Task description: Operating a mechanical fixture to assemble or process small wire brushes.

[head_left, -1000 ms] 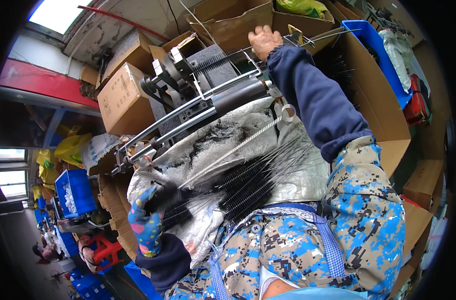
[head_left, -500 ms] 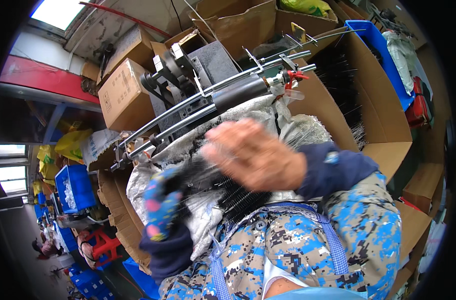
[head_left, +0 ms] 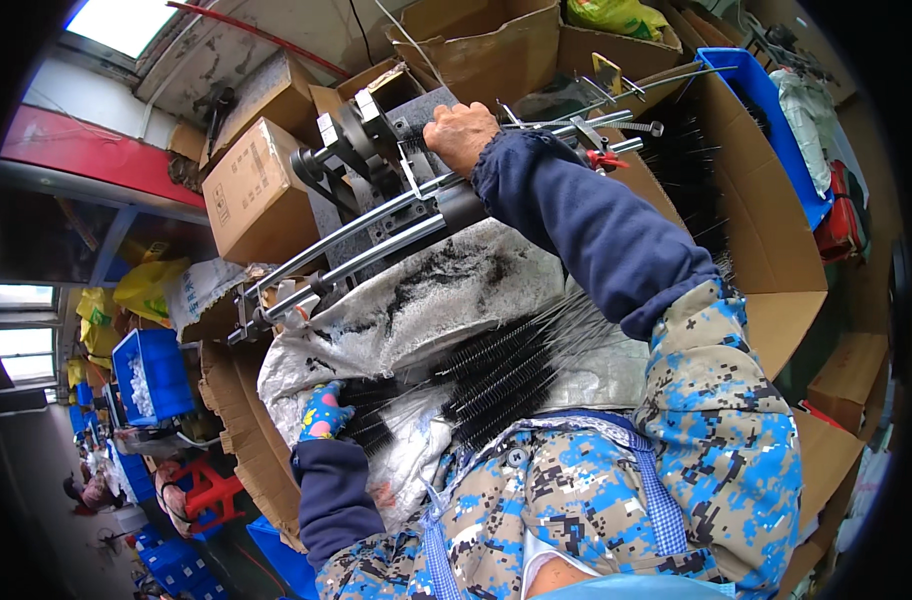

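Observation:
Long black tube brushes [head_left: 501, 375] with thin wire stems lie in a bundle across my lap, on a white woven sack [head_left: 446, 280]. My left hand [head_left: 325, 412], in a blue patterned glove, is closed at the bristle ends on the left side of the bundle. Bare and curled shut, my right hand [head_left: 463, 138] reaches up to the bench machine [head_left: 376, 225] with its parallel steel rails. What its fingers hold is hidden. A silver rod [head_left: 631, 127] with a rounded end shows to its right; I cannot tell whether it is held. The right sleeve covers part of the dark cylinder.
A red lever [head_left: 606, 160] sits at the right end of the rails. On the right stands an open carton [head_left: 766, 220] with more black brushes inside, beside a blue bin [head_left: 776, 130]. A closed carton [head_left: 251, 190] is left of the machine; torn cardboard [head_left: 241, 430] borders my left side.
My right hand has moved up from above the lap to the machine. My left hand has shifted slightly downward at the brushes. The sack and brushes now show more fully.

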`<action>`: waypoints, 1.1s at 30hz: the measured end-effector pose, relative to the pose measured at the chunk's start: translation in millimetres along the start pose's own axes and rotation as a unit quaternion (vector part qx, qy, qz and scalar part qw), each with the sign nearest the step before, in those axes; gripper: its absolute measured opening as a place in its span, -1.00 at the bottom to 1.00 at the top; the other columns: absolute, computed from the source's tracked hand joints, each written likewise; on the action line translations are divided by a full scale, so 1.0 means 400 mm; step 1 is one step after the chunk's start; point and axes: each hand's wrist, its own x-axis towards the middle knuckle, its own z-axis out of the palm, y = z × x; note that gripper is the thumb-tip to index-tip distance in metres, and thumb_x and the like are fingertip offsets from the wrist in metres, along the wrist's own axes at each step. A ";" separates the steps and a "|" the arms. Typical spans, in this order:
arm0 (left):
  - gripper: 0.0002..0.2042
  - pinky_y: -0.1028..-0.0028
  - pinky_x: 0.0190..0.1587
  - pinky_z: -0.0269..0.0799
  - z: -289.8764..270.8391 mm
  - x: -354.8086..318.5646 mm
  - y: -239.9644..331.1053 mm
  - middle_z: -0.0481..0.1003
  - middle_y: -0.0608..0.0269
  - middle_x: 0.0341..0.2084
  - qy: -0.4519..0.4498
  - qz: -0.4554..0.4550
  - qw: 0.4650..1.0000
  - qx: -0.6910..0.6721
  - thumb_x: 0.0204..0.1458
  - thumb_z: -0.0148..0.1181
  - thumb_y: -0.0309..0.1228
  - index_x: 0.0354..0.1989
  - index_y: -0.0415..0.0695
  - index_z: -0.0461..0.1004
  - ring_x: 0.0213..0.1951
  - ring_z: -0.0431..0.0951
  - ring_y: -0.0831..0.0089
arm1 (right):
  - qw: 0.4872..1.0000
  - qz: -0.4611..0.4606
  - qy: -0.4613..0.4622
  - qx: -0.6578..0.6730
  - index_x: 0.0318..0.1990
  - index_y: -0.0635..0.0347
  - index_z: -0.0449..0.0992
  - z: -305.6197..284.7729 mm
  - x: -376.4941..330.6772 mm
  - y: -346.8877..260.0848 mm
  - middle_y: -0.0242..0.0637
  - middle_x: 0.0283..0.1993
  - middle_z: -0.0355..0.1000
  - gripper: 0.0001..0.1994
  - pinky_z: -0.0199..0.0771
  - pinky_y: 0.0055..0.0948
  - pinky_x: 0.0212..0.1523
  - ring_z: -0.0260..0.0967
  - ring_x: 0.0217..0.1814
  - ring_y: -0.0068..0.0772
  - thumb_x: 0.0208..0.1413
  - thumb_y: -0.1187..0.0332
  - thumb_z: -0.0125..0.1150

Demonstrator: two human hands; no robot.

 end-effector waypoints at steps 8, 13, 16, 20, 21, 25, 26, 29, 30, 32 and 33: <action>-0.57 0.22 -0.09 0.28 -0.053 -0.080 0.043 0.46 0.12 -0.31 0.113 -0.025 0.987 0.109 -0.47 0.34 -0.45 -0.25 -0.06 0.49 -0.15 0.42 0.11 | 1.000 0.010 -0.020 -0.022 -0.25 0.16 0.51 -0.006 -0.004 -0.011 -0.11 -0.17 0.41 -0.82 0.36 -0.24 -0.20 0.41 -0.13 -0.16 0.01 0.43 0.01; -0.65 0.17 -0.10 0.21 -0.113 -0.150 0.059 0.46 0.21 -0.32 0.257 0.010 0.953 0.157 -0.46 0.21 -0.55 -0.34 -0.05 0.47 -0.15 0.40 0.16 | 1.000 0.004 -0.013 -0.022 -0.27 0.14 0.51 0.010 -0.001 0.006 -0.14 -0.19 0.41 -0.83 0.35 -0.25 -0.20 0.40 -0.12 -0.21 0.01 0.42 0.00; -0.69 0.22 -0.17 0.21 -0.156 -0.196 0.003 0.43 0.21 -0.34 0.335 0.052 0.934 0.117 -0.46 0.10 -0.58 -0.40 -0.07 0.44 -0.19 0.39 0.16 | 1.000 -0.004 -0.007 -0.006 -0.28 0.10 0.50 0.030 0.018 0.014 -0.18 -0.19 0.40 -0.84 0.32 -0.25 -0.14 0.37 -0.08 -0.22 0.02 0.42 -0.02; -0.72 0.27 -0.25 0.33 -0.258 -0.299 0.018 0.44 0.12 -0.43 0.417 0.101 0.897 0.101 -0.40 -0.05 -0.71 -0.43 -0.17 0.41 -0.32 0.43 0.10 | 0.999 -0.049 0.000 -0.010 -0.26 0.06 0.49 0.055 0.050 0.028 -0.27 -0.16 0.40 -0.82 0.27 -0.25 -0.06 0.31 -0.01 -0.23 0.02 0.41 -0.03; -0.71 0.30 -0.22 0.35 -0.263 -0.310 0.009 0.44 0.11 -0.42 0.437 0.111 0.890 0.061 -0.40 -0.07 -0.73 -0.42 -0.19 0.40 -0.31 0.44 0.12 | 0.999 -0.048 -0.013 -0.014 -0.24 0.05 0.48 0.058 0.056 0.029 -0.29 -0.14 0.40 -0.81 0.25 -0.24 -0.03 0.30 0.01 -0.23 0.01 0.42 -0.03; -0.74 0.45 -0.16 0.37 -0.295 -0.343 0.011 0.44 0.11 -0.39 0.452 0.140 0.876 -0.094 -0.31 -0.09 -0.77 -0.40 -0.25 0.39 -0.26 0.46 0.27 | 0.999 -0.051 -0.003 -0.008 -0.27 0.09 0.49 0.054 0.051 0.028 -0.24 -0.16 0.41 -0.83 0.31 -0.24 -0.07 0.34 -0.04 -0.22 0.01 0.42 -0.02; -0.77 0.48 -0.16 0.36 -0.300 -0.348 0.021 0.44 0.11 -0.38 0.445 0.147 0.866 -0.174 -0.24 -0.10 -0.76 -0.39 -0.25 0.39 -0.27 0.46 0.30 | 0.998 -0.055 0.000 -0.043 -0.28 0.11 0.49 0.053 0.053 0.015 -0.21 -0.19 0.41 -0.84 0.34 -0.25 -0.11 0.36 -0.07 -0.22 0.01 0.41 -0.02; -0.83 0.48 -0.14 0.34 -0.298 -0.350 0.085 0.43 0.12 -0.35 0.414 0.191 0.861 -0.227 -0.01 -0.17 -0.68 -0.38 -0.26 0.40 -0.25 0.44 0.36 | 0.994 -0.074 0.019 -0.078 -0.32 0.15 0.50 0.063 0.062 0.005 -0.16 -0.24 0.42 -0.85 0.40 -0.29 -0.20 0.40 -0.15 -0.21 0.00 0.41 -0.01; -0.83 0.48 -0.13 0.34 -0.292 -0.338 0.117 0.43 0.12 -0.34 0.397 0.204 0.864 -0.233 0.04 -0.19 -0.65 -0.38 -0.26 0.40 -0.25 0.44 0.37 | 0.993 -0.081 0.025 -0.083 -0.33 0.17 0.50 0.072 0.054 0.018 -0.14 -0.27 0.43 -0.85 0.42 -0.31 -0.24 0.42 -0.18 -0.21 0.00 0.41 0.00; -0.83 0.48 -0.12 0.35 -0.254 -0.299 0.145 0.44 0.11 -0.34 0.368 0.214 0.857 -0.292 -0.08 -0.11 -0.71 -0.37 -0.24 0.41 -0.25 0.47 0.35 | 0.996 -0.065 0.014 -0.062 -0.29 0.14 0.50 0.084 0.055 0.043 -0.17 -0.22 0.42 -0.83 0.38 -0.29 -0.15 0.38 -0.11 -0.21 0.00 0.42 -0.01; -0.78 0.47 -0.12 0.36 -0.240 -0.295 0.155 0.45 0.10 -0.34 0.357 0.220 0.867 -0.270 -0.18 -0.10 -0.75 -0.37 -0.23 0.41 -0.24 0.48 0.31 | 0.997 -0.073 0.024 -0.030 -0.26 0.12 0.50 0.082 0.065 0.042 -0.17 -0.20 0.41 -0.83 0.34 -0.27 -0.10 0.36 -0.07 -0.22 0.01 0.43 -0.01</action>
